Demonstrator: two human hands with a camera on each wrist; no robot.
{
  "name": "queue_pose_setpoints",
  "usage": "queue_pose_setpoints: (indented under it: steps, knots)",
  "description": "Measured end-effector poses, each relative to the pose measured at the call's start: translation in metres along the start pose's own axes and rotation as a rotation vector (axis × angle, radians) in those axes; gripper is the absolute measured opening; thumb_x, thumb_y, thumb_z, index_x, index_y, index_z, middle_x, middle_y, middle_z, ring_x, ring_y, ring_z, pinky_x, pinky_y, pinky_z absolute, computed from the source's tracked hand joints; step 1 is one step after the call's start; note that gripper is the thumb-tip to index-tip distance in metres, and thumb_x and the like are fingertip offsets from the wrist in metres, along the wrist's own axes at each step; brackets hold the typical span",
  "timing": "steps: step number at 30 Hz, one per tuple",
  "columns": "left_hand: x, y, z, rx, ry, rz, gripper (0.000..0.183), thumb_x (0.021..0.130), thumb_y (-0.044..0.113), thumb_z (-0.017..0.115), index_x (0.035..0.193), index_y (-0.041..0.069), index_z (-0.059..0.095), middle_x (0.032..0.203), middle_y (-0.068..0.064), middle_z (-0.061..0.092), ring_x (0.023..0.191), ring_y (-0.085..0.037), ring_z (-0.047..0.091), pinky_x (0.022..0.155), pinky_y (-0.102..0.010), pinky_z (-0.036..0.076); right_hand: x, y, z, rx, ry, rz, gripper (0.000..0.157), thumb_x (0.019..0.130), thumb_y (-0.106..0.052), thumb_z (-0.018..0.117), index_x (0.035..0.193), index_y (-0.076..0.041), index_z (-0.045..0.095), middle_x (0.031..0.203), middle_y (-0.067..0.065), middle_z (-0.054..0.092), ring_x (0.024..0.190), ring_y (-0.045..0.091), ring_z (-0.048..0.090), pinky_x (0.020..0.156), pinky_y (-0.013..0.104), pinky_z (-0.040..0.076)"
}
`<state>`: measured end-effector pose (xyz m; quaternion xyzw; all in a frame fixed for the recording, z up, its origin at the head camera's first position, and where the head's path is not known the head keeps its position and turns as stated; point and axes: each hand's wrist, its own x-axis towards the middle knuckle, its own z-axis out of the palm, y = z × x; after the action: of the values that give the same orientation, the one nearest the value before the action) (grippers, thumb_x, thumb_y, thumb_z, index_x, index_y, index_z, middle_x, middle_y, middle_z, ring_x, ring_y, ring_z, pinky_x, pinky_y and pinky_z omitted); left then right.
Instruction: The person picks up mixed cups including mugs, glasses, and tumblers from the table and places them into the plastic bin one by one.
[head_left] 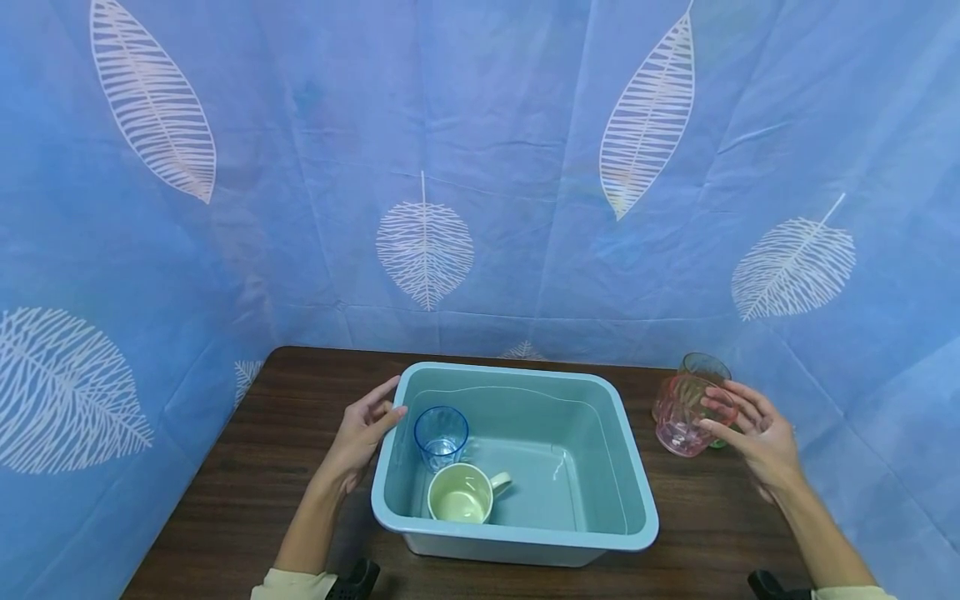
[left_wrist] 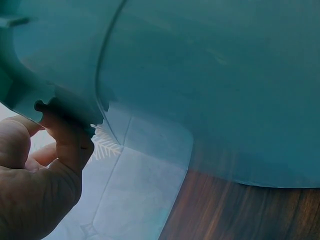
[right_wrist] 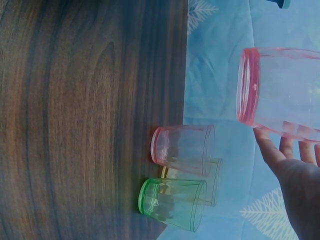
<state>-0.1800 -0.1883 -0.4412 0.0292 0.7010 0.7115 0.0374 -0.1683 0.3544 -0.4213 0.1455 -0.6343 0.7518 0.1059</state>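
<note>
Right hand [head_left: 761,437]: fingers curled round a see-through pink tumbler [right_wrist: 285,85] (glass or plastic, can't tell), holding it up off the dark wood-grain worktop [head_left: 247,492].
Tumbler's tilt: long axis looks pretty much upright, base down.
Spare tumblers: a second see-through pink one [right_wrist: 182,150], a clear green one [right_wrist: 172,204] and a clear yellow one [right_wrist: 215,182], bunched up on the worktop just past the right fingers.
Left hand [head_left: 362,435]: fingers and thumb pinching the left rim of a pale teal rectangular plastic basin [head_left: 630,467].
Key bit, imo: basin's off to the left of the right fingers, long side running between the hands; held tumbler's outside its right wall, right hand way nearer.
In the basin: clear blue tumbler [head_left: 441,435] and pale yellow-green handled mug [head_left: 460,493], both at the left fingers' end, mug closer to the person.
</note>
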Motion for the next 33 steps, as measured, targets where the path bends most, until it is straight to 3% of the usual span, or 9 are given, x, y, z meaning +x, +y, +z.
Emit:
queue_pose_setpoints:
  steps: [7,13,22,33]
  knots:
    - [0.0004,0.0018,0.0006,0.003,0.001,-0.016,0.058,0.103,0.011,0.065,0.156,0.003,0.042,0.094,-0.018,0.069,0.083,-0.02,0.065,0.074,-0.029,0.061,-0.0025,0.0013,0.0002,0.015,0.019,0.014,0.06,0.092,0.027,0.055,0.141,-0.007,0.054,0.127,0.004,0.071,0.11,0.014,0.071,0.086,0.024,0.059]
    - [0.0007,0.0048,0.0005,0.001,0.012,-0.044,0.058,0.104,0.011,0.064,0.157,0.004,0.042,0.094,-0.016,0.069,0.085,-0.021,0.067,0.076,-0.03,0.061,-0.002,0.0019,-0.0004,0.051,0.018,-0.027,0.059,0.093,0.027,0.053,0.144,-0.003,0.052,0.127,0.006,0.071,0.113,0.017,0.07,0.087,0.026,0.059]
    - [0.001,0.0047,0.0005,-0.005,0.01,-0.052,0.059,0.104,0.013,0.065,0.157,0.004,0.042,0.092,-0.013,0.069,0.085,-0.021,0.066,0.078,-0.03,0.061,-0.0002,-0.0009,0.0009,0.266,0.029,-0.08,0.06,0.093,0.031,0.044,0.146,0.005,0.047,0.13,0.02,0.066,0.114,0.026,0.07,0.087,0.035,0.06]
    - [0.0002,0.0044,0.0004,-0.023,0.009,-0.056,0.059,0.104,0.012,0.064,0.157,0.004,0.041,0.09,-0.011,0.068,0.085,-0.02,0.065,0.077,-0.03,0.061,-0.0027,-0.0045,0.0077,0.338,0.042,-0.164,0.057,0.093,0.031,0.042,0.147,0.013,0.041,0.132,0.026,0.063,0.117,0.031,0.068,0.088,0.035,0.059]
